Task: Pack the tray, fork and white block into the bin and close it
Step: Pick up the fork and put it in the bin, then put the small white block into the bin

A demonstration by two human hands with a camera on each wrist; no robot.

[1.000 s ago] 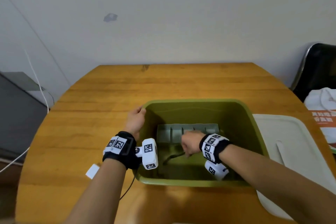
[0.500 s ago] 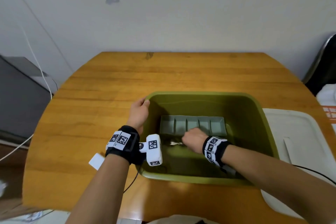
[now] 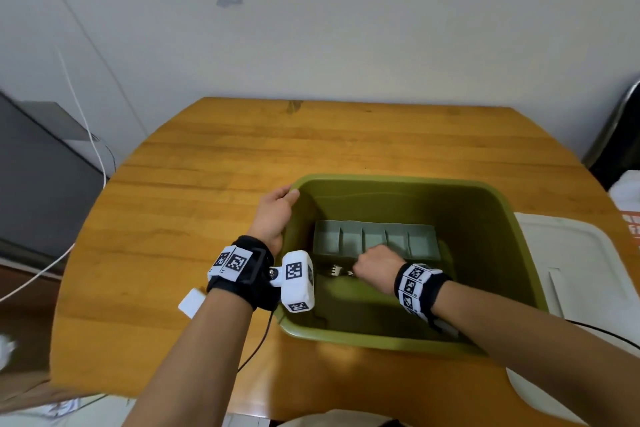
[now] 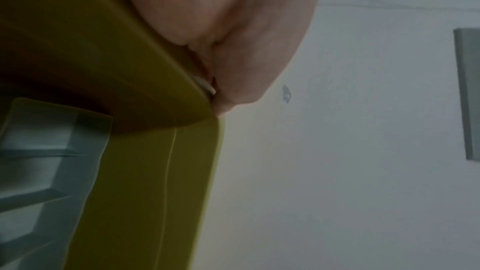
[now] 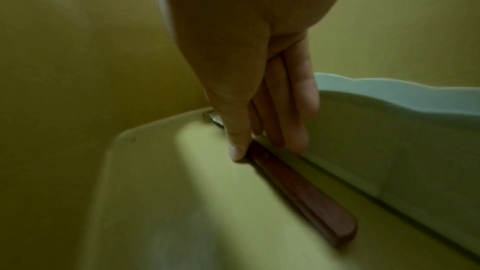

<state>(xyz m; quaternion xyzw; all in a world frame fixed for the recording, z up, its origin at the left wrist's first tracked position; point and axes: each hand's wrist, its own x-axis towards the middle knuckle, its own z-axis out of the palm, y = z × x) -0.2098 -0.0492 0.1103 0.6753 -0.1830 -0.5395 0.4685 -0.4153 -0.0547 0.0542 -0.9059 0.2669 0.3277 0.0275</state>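
Here the olive-green bin [image 3: 491, 215] stands on the wooden worktop [image 3: 214, 184], its top uncovered. The grey tray [image 3: 375, 242], divided into a row of compartments, lies on the bin's floor against the far side. The fork [image 5: 298, 190] lies on the bin floor just beside the tray's near wall, its metal tines pointing toward the bin's left wall and its reddish-brown handle running the other way.

The right hand [image 3: 375, 269] is down inside the bin; its grip is on the fork, with the thumb on one side of the handle near the neck and the fingers [image 5: 301, 110] on the other, between the fork and the tray. The fork appears to lie flat on the floor, though blur in the right wrist view makes this uncertain.

The left hand [image 3: 273, 215] holds the bin's far-left corner, fingers curled over the rim, thumb on the outside.

The white block [image 3: 191, 302] lies on the worktop just left of the left wrist, outside the bin and partly hidden by the forearm. The white lid [image 3: 568, 270] lies flat on the worktop just to the right of the bin.

Both wrists wear black bands carrying white blocks printed with black square coded markers [image 3: 293, 276]. At the right edge something white shows orange print [image 3: 632, 222], too cut off to read.
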